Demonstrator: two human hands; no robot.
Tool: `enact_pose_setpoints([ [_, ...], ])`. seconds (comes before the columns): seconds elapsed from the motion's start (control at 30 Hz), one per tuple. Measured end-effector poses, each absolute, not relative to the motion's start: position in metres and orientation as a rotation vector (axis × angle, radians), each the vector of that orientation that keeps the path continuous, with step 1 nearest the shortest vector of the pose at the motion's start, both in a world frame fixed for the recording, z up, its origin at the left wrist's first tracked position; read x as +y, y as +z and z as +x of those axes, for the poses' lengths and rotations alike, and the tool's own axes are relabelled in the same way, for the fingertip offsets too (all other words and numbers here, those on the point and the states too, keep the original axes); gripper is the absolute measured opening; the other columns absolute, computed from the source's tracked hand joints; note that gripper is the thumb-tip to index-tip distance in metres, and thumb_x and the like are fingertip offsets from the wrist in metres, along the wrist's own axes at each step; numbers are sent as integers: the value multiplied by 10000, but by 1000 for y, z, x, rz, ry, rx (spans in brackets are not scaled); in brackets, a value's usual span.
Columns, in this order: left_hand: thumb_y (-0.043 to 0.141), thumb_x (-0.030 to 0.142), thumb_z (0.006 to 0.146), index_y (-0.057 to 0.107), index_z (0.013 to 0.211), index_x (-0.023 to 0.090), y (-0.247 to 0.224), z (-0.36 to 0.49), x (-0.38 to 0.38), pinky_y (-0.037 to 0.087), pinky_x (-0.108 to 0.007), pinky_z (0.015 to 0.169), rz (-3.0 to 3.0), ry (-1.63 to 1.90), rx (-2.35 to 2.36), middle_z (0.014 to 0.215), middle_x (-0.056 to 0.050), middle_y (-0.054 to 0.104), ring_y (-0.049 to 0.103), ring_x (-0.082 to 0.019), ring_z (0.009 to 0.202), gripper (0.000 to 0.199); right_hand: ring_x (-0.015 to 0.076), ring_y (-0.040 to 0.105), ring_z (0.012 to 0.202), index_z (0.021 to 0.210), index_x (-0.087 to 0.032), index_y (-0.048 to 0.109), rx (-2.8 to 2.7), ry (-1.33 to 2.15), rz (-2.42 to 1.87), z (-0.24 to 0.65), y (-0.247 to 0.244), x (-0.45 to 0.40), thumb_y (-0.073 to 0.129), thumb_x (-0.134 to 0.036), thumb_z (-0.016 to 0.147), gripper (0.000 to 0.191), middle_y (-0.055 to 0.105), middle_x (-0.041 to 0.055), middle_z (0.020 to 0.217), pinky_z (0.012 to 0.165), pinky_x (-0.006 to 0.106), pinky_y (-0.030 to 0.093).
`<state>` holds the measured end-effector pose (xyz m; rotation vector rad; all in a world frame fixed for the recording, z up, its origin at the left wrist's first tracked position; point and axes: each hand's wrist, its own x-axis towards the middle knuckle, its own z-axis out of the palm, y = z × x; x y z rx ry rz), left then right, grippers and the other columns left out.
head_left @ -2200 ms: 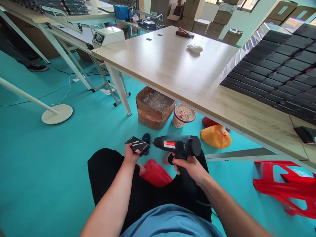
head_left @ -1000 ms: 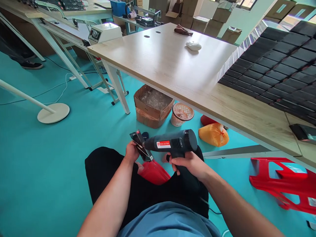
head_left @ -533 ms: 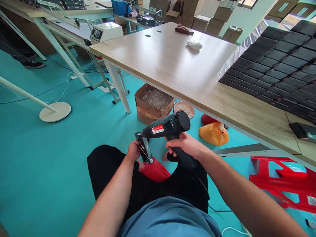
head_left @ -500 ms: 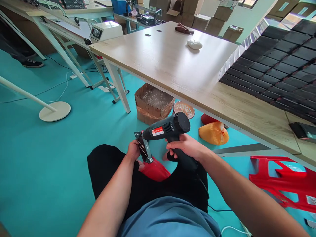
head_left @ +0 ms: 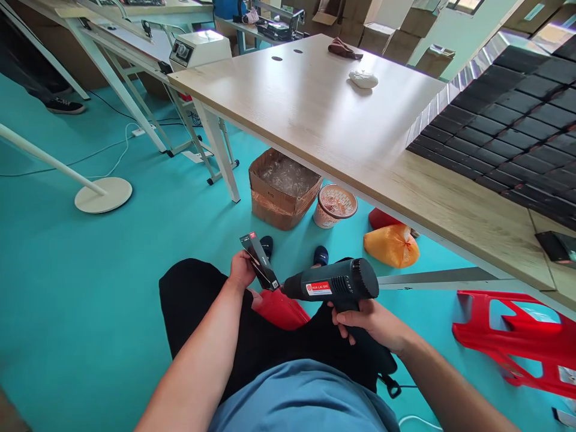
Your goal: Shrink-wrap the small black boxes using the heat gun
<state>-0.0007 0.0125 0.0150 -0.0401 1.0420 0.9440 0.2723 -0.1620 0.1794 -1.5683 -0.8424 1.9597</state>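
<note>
Heat gun [head_left: 333, 285] in right hand [head_left: 366, 321]

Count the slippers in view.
2: one slipper just beyond the left hand, another slipper just beyond the heat gun. More may be hidden.

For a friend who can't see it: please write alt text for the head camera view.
A person's right hand grips a red-labelled black heat gun, its nozzle beside a black box in the left hand. A cardboard box sits on a teal floor under a wooden table.
</note>
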Motion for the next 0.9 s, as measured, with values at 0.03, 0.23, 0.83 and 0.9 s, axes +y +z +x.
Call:
enact_pose_setpoints([
  [0.03, 485, 189, 497, 593, 750, 169, 16, 0, 12, 601, -505, 742, -41, 947, 1044, 603, -93, 596, 664, -306, 654, 276, 171, 599, 680, 969, -137, 654, -800, 1951, -1538, 271, 177, -163, 780, -394, 754, 358, 645, 57, 843, 560, 295, 498],
  [0.23, 484, 203, 491, 570, 698, 182, 15, -1, 12, 609, -487, 779, -36, 994, 1057, 610, -94, 602, 679, -296, 695, 225, 172, 604, 675, 1020, -133, 663, -647, 1890, -1486, 256, 170, -167, 796, -394, 750, 399, 670, 63, 860, 558, 294, 489],
  [0.83, 636, 154, 673, 754, 943, 204, -32, 2, 6, 425, -482, 1071, 1635, 1020, 1306, 1208, -117, 667, 599, -278, 1164, 299, 173, 590, 662, 1011, -148, 677, -760, 1736, -1375, 242, 183, -134, 803, -401, 758, 380, 666, 46, 814, 570, 307, 493],
  [0.9, 630, 145, 687, 757, 966, 204, -33, 0, 5, 418, -496, 1085, 1680, 1003, 1302, 1212, -123, 665, 589, -287, 1200, 312, 176, 571, 636, 958, -152, 656, -816, 1664, -1429, 238, 185, -126, 788, -391, 760, 337, 633, 23, 719, 565, 312, 486],
])
